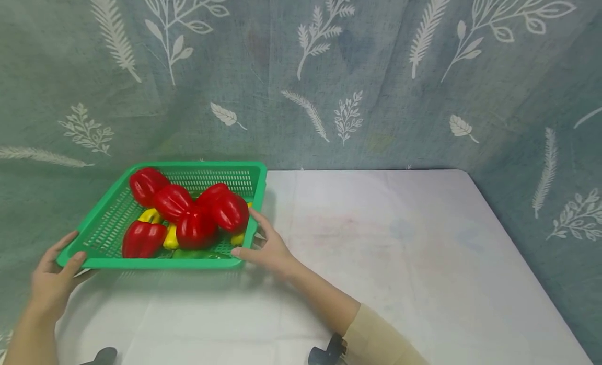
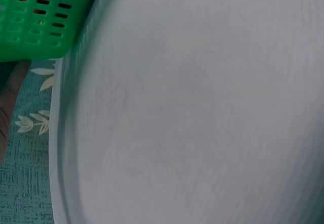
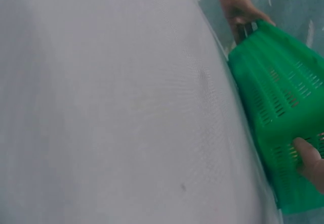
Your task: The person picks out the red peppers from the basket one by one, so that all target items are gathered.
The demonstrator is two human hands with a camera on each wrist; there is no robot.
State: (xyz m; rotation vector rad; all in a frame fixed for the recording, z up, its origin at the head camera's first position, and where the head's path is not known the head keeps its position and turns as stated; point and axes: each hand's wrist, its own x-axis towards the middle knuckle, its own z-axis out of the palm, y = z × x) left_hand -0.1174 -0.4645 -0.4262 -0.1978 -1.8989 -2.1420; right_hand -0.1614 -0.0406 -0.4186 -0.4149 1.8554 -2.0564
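Observation:
A green plastic basket is held between both hands at the left of the table. Inside it lie several red bell peppers, with yellow peppers and a green pepper partly hidden beneath them. My left hand grips the front left corner, its thumb on the rim. On the right side, my right hand holds the basket near its front corner, thumb at the front rim. The right wrist view shows the basket's slotted outer wall and part of the right hand against it.
A white-covered table extends to the right of the basket. Leaf-patterned grey-green cloth hangs behind it and along the sides. A dark object shows at the lower left, and a black strap device is by the right sleeve.

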